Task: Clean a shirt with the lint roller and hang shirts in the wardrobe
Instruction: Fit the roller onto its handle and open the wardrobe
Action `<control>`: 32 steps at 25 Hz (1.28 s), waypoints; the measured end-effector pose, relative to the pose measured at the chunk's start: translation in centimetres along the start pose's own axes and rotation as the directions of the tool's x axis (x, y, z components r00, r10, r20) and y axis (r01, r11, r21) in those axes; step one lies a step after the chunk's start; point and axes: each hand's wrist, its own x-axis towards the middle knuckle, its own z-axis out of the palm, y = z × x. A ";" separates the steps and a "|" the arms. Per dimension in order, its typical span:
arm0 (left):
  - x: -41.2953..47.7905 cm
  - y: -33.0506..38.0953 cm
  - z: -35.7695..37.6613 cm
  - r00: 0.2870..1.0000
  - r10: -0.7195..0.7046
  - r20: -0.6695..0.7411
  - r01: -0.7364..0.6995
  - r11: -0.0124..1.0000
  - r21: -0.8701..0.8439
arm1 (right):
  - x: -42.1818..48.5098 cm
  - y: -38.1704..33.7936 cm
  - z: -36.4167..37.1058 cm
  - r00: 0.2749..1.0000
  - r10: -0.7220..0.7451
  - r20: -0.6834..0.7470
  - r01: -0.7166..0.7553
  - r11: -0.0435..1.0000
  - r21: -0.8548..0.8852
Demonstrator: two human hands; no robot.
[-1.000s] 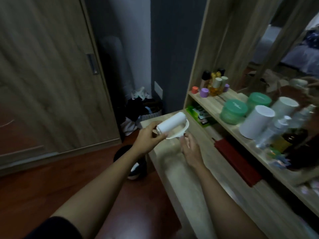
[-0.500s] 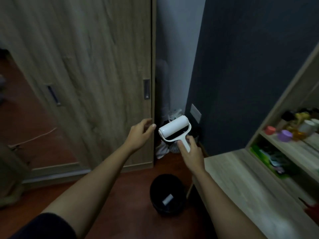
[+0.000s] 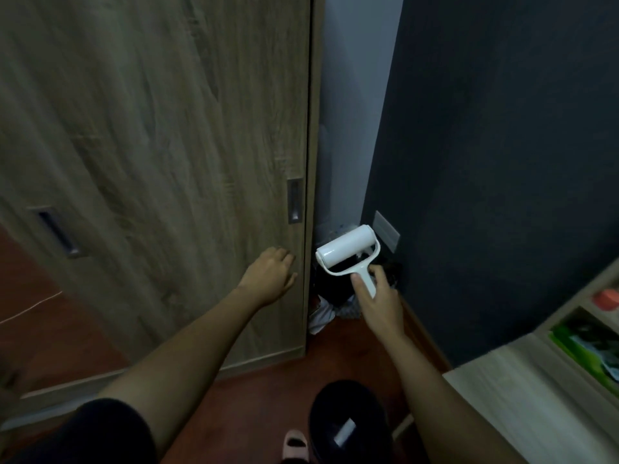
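Left hand: The left hand (image 3: 268,276) was by the right edge of the wardrobe door (image 3: 167,162), just below the pull slot (image 3: 294,200). Its grip was loose and held nothing. The fingers were a little bent, right at the wood. I think it was there to slide the door open.

Right hand: The right hand (image 3: 378,299) had its grip closed around the handle of the lint roller (image 3: 348,251), thumb on top. This kept the other hand free for the door.

Lint roller: It was up in the air, white roll at the top and tilted. It was in front of the gap between the wardrobe and the dark wall (image 3: 502,162), touching nothing but the hand.

Wardrobe: The door was shut, so nothing inside could be seen.

Shirts: No shirt showed. A pile of clothes (image 3: 331,313) lay on the floor in the far corner, too dark to tell what they were.

Near things: A black bin (image 3: 348,423) stood on the floor close by. The worktop (image 3: 522,396) was on the right.

Task so far: Cleaning looked not yet begun. The door likely needed opening first.
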 end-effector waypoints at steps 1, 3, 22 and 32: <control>2.4 -1.3 0.3 1.000 0.016 0.012 -0.017 0.996 0.085 | 2.1 0.1 0.9 1.000 0.010 -0.021 -0.010 1.000 0.008; 7.4 -3.7 0.5 0.996 0.032 0.088 -0.048 0.982 0.181 | 6.2 0.3 2.3 0.998 0.035 -0.058 -0.035 0.999 0.009; 18.7 -12.9 3.5 0.884 0.395 0.252 -0.463 0.657 0.595 | 19.2 -1.7 7.2 0.995 0.066 -0.074 -0.068 0.997 -0.026; 7.7 -22.2 2.1 0.921 0.276 0.273 -0.385 0.748 0.540 | 14.9 -9.7 14.2 0.996 -0.082 -0.042 0.083 0.996 0.027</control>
